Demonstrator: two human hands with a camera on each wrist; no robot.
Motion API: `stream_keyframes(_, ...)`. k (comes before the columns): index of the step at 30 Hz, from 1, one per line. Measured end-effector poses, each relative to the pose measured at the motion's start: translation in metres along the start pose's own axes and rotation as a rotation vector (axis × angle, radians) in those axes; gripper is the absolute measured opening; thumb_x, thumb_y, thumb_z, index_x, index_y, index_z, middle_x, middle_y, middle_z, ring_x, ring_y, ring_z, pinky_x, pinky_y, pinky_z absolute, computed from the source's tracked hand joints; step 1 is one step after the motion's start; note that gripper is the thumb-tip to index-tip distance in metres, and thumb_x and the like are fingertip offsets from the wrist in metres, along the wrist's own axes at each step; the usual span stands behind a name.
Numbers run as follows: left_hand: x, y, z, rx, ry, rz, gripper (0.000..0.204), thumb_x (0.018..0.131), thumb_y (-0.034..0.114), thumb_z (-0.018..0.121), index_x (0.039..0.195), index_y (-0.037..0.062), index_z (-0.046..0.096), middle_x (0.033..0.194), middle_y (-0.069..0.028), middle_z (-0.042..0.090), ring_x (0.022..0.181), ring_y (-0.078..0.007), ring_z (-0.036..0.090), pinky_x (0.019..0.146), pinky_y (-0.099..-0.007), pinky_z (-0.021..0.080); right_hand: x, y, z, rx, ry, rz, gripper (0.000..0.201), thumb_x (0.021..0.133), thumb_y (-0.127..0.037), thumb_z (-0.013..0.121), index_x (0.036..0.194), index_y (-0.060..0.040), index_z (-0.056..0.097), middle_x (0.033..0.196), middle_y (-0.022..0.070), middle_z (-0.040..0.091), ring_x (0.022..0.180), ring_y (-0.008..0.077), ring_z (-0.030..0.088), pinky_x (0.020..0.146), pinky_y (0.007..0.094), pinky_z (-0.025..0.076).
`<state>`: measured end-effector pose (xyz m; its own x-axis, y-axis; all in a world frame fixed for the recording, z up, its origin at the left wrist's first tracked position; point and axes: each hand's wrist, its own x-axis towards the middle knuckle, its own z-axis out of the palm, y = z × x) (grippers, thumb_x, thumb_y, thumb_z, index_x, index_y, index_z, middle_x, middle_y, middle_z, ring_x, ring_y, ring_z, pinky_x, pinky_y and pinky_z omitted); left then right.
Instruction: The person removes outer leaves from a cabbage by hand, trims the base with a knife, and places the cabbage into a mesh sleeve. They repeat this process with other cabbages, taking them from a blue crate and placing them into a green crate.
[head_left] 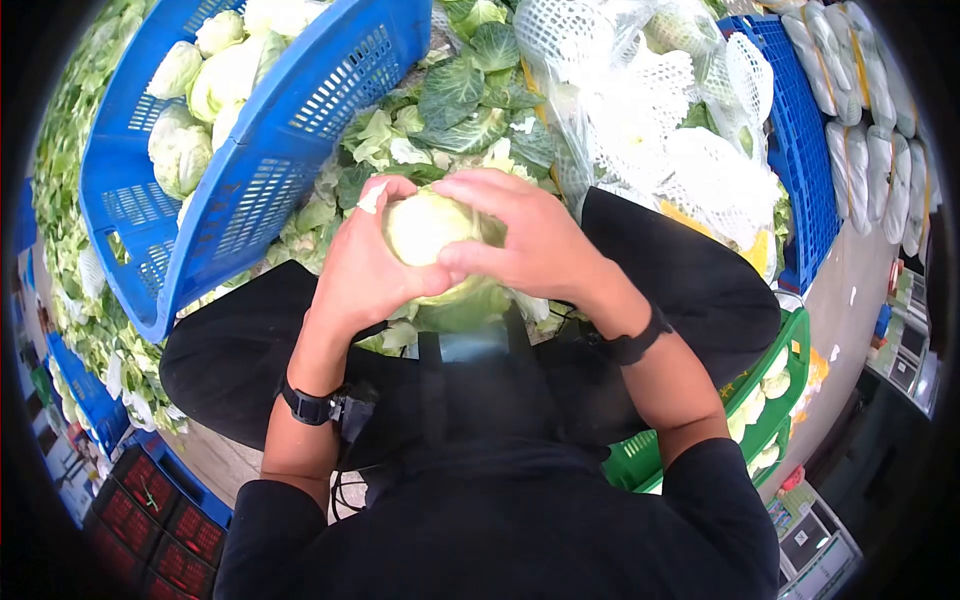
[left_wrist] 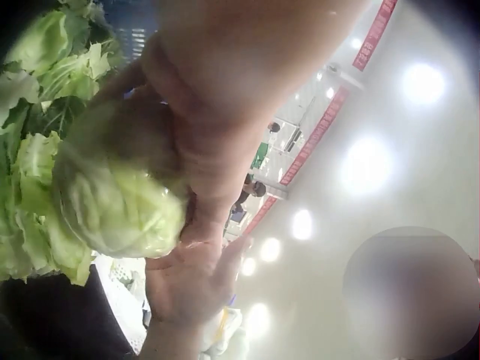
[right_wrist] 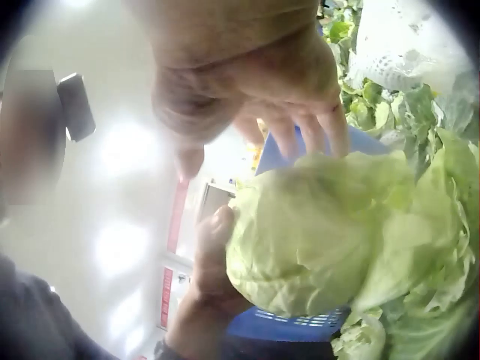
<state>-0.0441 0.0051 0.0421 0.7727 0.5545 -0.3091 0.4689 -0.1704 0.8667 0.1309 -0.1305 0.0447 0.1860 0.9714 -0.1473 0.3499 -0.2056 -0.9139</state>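
Observation:
A pale green cabbage (head_left: 422, 232) is held up in front of the person's lap. The left hand (head_left: 360, 262) grips it from the left, thumb along its near side. On the opposite side is the right hand (head_left: 535, 235), its fingers spread and reaching the cabbage's far edge. In the right wrist view, the thumb of the right hand (right_wrist: 259, 105) stands apart from the cabbage (right_wrist: 296, 236) while its fingertips meet the upper edge. Loose outer leaves (right_wrist: 431, 217) spread out beside the cabbage there. The left wrist view shows the cabbage's lower side (left_wrist: 124, 206) beyond the left hand.
A tilted blue crate (head_left: 280, 150) with several cabbages stands at left. Trimmed leaves (head_left: 470, 90) lie heaped ahead. White foam-net sleeves (head_left: 650, 110) fill a clear bag at right, near another blue crate (head_left: 805, 160). A green crate (head_left: 790, 400) of cabbages sits behind the right knee.

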Motion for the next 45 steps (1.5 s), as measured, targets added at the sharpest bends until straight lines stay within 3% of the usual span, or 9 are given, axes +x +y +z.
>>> stream_keyframes(3,-0.001,0.003,-0.002,0.063,-0.052,-0.050,0.082,0.057,0.039,0.091,0.119,-0.0002,0.054,0.106,-0.0143,0.064,0.095,-0.0245,0.065,0.087,-0.0369,0.052,0.001,0.015,0.011,-0.158,0.122,-0.220,0.039,0.091,-0.027,0.073,0.121,-0.0026,0.067,0.115,0.0181,0.067,0.107,0.0351,0.064,0.091,0.0403,0.052)
stream_keyframes(6,-0.002,0.000,-0.002,0.032,-0.055,-0.069,0.081,0.057,0.038,0.091,0.119,0.0002,0.054,0.107,-0.0125,0.063,0.097,-0.0223,0.064,0.088,-0.0351,0.051,0.004,0.034,0.008,-0.232,0.144,-0.074,0.038,0.092,-0.034,0.072,0.119,-0.0068,0.069,0.116,0.0126,0.067,0.106,0.0311,0.066,0.088,0.0382,0.053)
stream_keyframes(9,0.003,-0.014,-0.008,-0.179,-0.110,0.070,0.079,0.059,0.037,0.090,0.119,0.0007,0.055,0.110,-0.0095,0.061,0.103,-0.0193,0.061,0.091,-0.0334,0.049,0.004,0.018,0.013,0.288,0.299,-0.137,0.031,0.093,-0.028,0.071,0.114,-0.0052,0.071,0.115,0.0133,0.068,0.110,0.0302,0.066,0.093,0.0390,0.053)
stream_keyframes(15,0.012,-0.047,0.004,-0.893,-0.548,-0.018,0.071,0.076,0.039,0.077,0.131,-0.0001,0.053,0.117,-0.0085,0.061,0.109,-0.0161,0.060,0.092,-0.0309,0.050,-0.001,-0.001,0.016,0.258,0.121,-0.284,0.024,0.090,-0.018,0.070,0.107,-0.0021,0.070,0.108,0.0118,0.068,0.105,0.0255,0.064,0.095,0.0379,0.049)
stream_keyframes(22,0.016,-0.054,0.051,-1.004,-0.332,-0.214,0.055,0.099,0.039,0.060,0.136,-0.0002,0.051,0.123,-0.0098,0.063,0.112,-0.0162,0.062,0.097,-0.0317,0.052,0.001,0.013,0.015,0.062,0.309,0.165,0.020,0.083,-0.017,0.072,0.096,-0.0034,0.068,0.089,0.0099,0.062,0.082,0.0236,0.060,0.074,0.0364,0.048)
stream_keyframes(25,0.016,-0.061,0.046,-1.031,-0.406,-0.263,0.052,0.101,0.042,0.057,0.130,-0.0008,0.057,0.114,-0.0094,0.068,0.102,-0.0164,0.068,0.090,-0.0311,0.055,0.002,0.017,0.010,0.094,0.197,0.000,0.014,0.086,-0.012,0.070,0.094,-0.0019,0.064,0.087,0.0030,0.056,0.080,0.0117,0.051,0.074,0.0266,0.043)
stream_keyframes(34,0.016,-0.070,0.046,-1.176,-0.520,-0.557,0.048,0.100,0.045,0.056,0.119,0.0013,0.064,0.108,-0.0112,0.073,0.090,-0.0198,0.073,0.082,-0.0338,0.060,-0.006,0.024,0.023,0.003,0.229,-0.118,0.029,0.088,-0.019,0.072,0.075,-0.0029,0.052,0.076,0.0046,0.055,0.061,0.0147,0.049,0.057,0.0308,0.042)
stream_keyframes(40,0.020,-0.075,0.050,-1.304,-0.463,-0.588,0.051,0.103,0.045,0.050,0.128,0.0011,0.060,0.116,-0.0145,0.071,0.096,-0.0249,0.073,0.090,-0.0400,0.060,-0.001,0.015,0.016,0.272,0.220,0.098,0.034,0.087,-0.032,0.079,0.096,-0.0022,0.065,0.087,0.0084,0.064,0.078,0.0143,0.058,0.074,0.0303,0.048)
stream_keyframes(45,0.010,-0.072,0.056,-1.328,-0.397,-0.665,0.065,0.103,0.053,0.047,0.140,0.0002,0.053,0.128,-0.0171,0.066,0.113,-0.0283,0.068,0.100,-0.0441,0.055,-0.001,0.019,0.002,-0.256,0.096,-0.023,0.030,0.084,-0.019,0.083,0.100,-0.0038,0.063,0.081,-0.0046,0.060,0.076,0.0055,0.057,0.070,0.0226,0.047)
